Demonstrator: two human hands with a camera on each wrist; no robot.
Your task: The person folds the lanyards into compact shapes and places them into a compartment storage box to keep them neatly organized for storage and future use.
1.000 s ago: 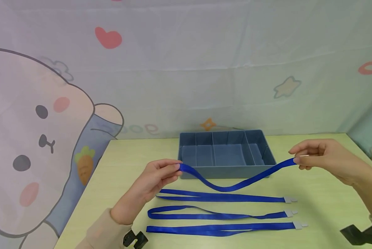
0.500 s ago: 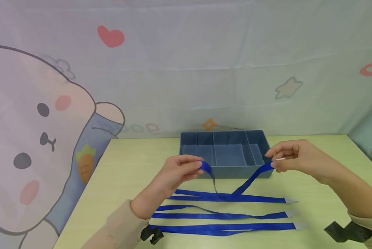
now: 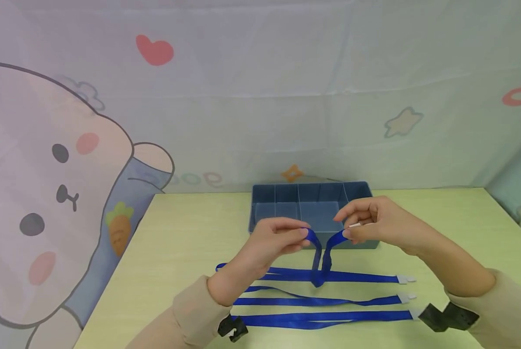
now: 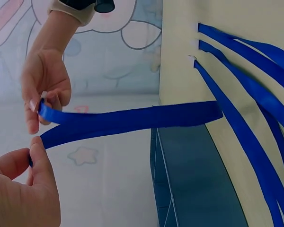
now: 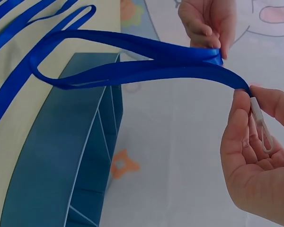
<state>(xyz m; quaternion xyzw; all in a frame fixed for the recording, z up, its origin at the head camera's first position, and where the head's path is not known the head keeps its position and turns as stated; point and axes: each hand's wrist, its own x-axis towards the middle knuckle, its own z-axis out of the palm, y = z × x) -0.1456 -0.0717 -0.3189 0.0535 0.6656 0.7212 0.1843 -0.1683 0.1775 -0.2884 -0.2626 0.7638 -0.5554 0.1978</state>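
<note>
A blue lanyard (image 3: 317,276) hangs in a narrow U between my two hands, in front of the grey-blue box. My left hand (image 3: 275,242) pinches its looped end between thumb and fingers. With thumb and index finger, my right hand (image 3: 380,225) pinches the other end beside the white plastic clip (image 5: 257,111), which lies along the palm in the right wrist view. Below the hands, three more blue lanyards lie side by side across the table: a far one (image 3: 365,277), a middle one (image 3: 295,301) and a near one (image 3: 365,316). Their white clips point right; my left arm covers part of their left ends.
The grey-blue divided box (image 3: 330,241) stands at the table's back, its right part behind my right hand. A printed cloth (image 3: 260,97) hangs behind the pale yellow-green table (image 3: 190,213). Each wrist carries a black camera mount (image 3: 448,317).
The two hands have come together, the right moving left and the left moving right. The held lanyard has gone from a wide shallow curve to a folded, hanging U.
</note>
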